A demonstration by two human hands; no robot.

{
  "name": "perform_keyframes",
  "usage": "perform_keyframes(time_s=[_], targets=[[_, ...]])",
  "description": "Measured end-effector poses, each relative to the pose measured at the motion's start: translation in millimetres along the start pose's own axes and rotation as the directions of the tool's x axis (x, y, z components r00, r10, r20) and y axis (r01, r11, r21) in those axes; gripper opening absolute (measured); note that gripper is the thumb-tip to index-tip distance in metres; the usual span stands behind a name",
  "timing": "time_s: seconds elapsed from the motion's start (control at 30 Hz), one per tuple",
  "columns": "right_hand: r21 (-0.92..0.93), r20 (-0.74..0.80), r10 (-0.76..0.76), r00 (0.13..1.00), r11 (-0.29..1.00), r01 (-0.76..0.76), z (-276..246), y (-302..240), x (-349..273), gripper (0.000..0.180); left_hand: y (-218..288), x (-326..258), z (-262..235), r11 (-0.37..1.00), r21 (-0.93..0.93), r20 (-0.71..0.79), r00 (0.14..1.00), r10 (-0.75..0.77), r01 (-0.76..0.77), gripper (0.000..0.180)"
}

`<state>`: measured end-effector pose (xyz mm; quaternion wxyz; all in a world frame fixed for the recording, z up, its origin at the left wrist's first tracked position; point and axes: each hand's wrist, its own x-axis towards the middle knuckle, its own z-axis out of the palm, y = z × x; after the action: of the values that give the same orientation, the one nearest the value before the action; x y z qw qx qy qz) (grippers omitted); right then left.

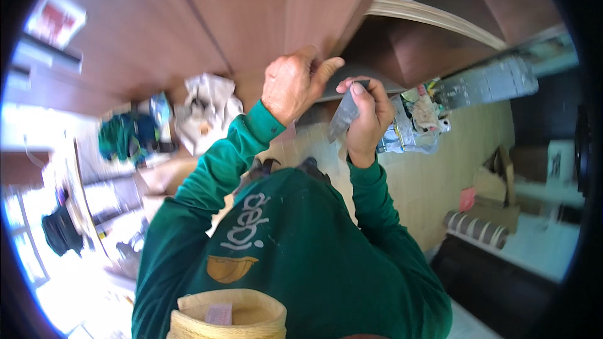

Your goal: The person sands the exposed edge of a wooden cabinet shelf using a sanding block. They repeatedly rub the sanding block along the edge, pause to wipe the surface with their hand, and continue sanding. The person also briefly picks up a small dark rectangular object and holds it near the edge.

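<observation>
My left hand is raised against the lower edge of a brown wood-grain panel. Its fingers are curled and the thumb points right; whatever may be inside them is hidden. In my right hand is a flat grey blade-like piece with a dark upper edge, pinched between thumb and fingers and slanting down to the left. The two hands are close together but apart. Behind them opens a dark cabinet space next to the panel.
A crumpled paper bag and a green cloth bundle lie to the left. Right of my hands are assorted items in plastic and a long greyish translucent piece. A striped roll lies farther right, on the wooden floor's far side.
</observation>
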<state>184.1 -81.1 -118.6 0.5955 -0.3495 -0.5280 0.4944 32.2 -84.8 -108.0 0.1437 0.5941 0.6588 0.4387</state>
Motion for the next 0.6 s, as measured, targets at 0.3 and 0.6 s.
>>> perform_keyframes(time_s=[0.3, 0.6], targets=[[0.038, 0.548, 0.659, 0.514, 0.595, -0.803, 8.9, 89.2, -73.9, 0.030, -67.8, -189.8, -3.8, 0.171, -0.715, 0.550, 0.696, -0.462, 0.678, 0.045], [-0.629, 0.636, 0.751, 0.181, 0.639, -0.443, 34.0, 204.6, -126.2, 0.042, -167.0, -292.1, 22.3, 0.306, -0.432, 0.175, 0.411, -0.895, 0.849, 0.023]])
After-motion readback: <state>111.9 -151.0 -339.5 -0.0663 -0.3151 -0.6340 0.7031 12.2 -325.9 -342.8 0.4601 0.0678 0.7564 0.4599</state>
